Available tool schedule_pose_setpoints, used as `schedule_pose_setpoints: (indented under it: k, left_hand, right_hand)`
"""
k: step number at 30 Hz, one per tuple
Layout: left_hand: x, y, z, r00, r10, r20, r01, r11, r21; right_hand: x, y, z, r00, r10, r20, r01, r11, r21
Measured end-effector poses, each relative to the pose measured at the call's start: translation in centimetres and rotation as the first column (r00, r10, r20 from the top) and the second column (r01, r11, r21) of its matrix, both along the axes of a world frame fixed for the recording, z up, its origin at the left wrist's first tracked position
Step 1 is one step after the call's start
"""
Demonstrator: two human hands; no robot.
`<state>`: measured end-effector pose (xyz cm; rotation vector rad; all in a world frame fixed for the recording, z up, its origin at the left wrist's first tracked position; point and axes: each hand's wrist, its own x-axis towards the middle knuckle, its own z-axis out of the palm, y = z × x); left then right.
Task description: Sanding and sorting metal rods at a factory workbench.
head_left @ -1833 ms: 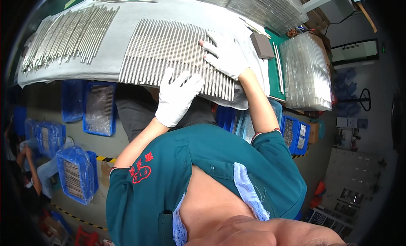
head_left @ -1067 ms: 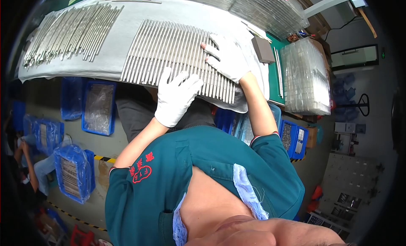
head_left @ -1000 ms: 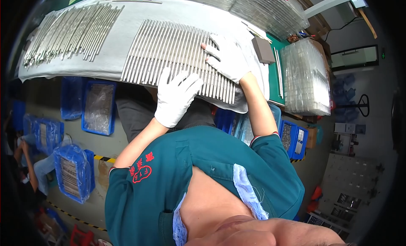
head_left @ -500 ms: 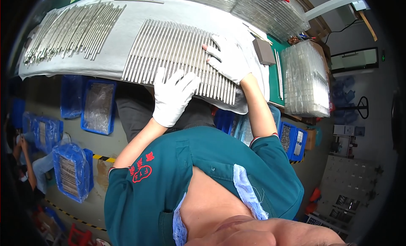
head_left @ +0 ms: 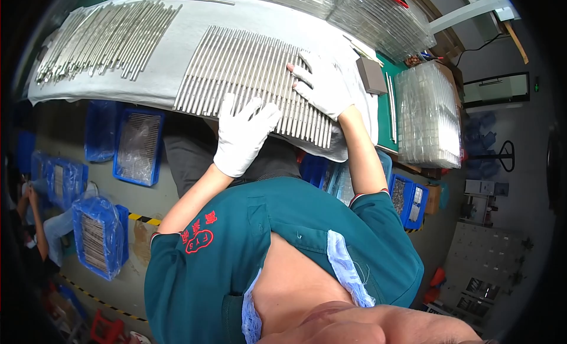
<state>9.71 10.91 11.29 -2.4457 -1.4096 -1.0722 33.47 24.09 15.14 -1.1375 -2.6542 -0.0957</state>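
Observation:
Slim metal rods (head_left: 242, 66) lie side by side in a neat row on a white cloth (head_left: 171, 60) in front of me. My left hand (head_left: 245, 134), in a white glove, rests with fingers spread on the near ends of the rods. Also gloved, my right hand (head_left: 322, 87) lies over the right part of the row, its fingers apart; a bare fingertip shows through the glove. Neither hand is closed round a rod. Farther left is a looser batch of similar rods (head_left: 109, 39).
A brown block (head_left: 370, 76) sits right of the row on a green mat (head_left: 387, 122). Clear plastic trays (head_left: 428, 113) are stacked beyond it. Blue crates (head_left: 139, 148) with rods stand on the floor at left, where another person's arm (head_left: 38, 220) shows.
The view has shifted slightly, moving the table's contents a little to the right. Both hands keep nearly the same places on the rods.

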Motion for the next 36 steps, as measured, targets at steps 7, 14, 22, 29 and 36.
schedule_pose_setpoints:
  k: [7, 14, 22, 29, 36]
  left_hand:
    - [-0.5, 0.3, 0.5, 0.998, 0.057, -0.014, -0.056, 0.998, 0.035]
    - [-0.9, 0.3, 0.2, 0.998, 0.039, 0.046, -0.041, 0.999, 0.034]
    - [-1.1, 0.2, 0.3, 0.991, 0.129, 0.028, -0.131, 0.990, 0.055]
    - [-1.2, 0.2, -0.3, 0.997, 0.076, 0.019, -0.077, 0.995, 0.059]
    - [-1.0, -0.2, -0.5, 0.997, 0.075, 0.036, -0.076, 0.997, 0.029]
  right_hand:
    - [0.1, 0.2, -0.2, 1.000, 0.010, -0.011, -0.010, 1.000, -0.006]
    - [0.1, 0.1, -0.1, 1.000, -0.001, -0.002, 0.001, 1.000, -0.011]
    - [0.0, 0.0, 0.2, 1.000, -0.011, 0.001, 0.011, 0.999, -0.047]
    - [-0.1, 0.0, 0.3, 1.000, -0.008, -0.011, 0.007, 0.998, -0.059]
    - [0.0, 0.0, 0.2, 1.000, -0.017, -0.006, 0.017, 0.998, -0.063]
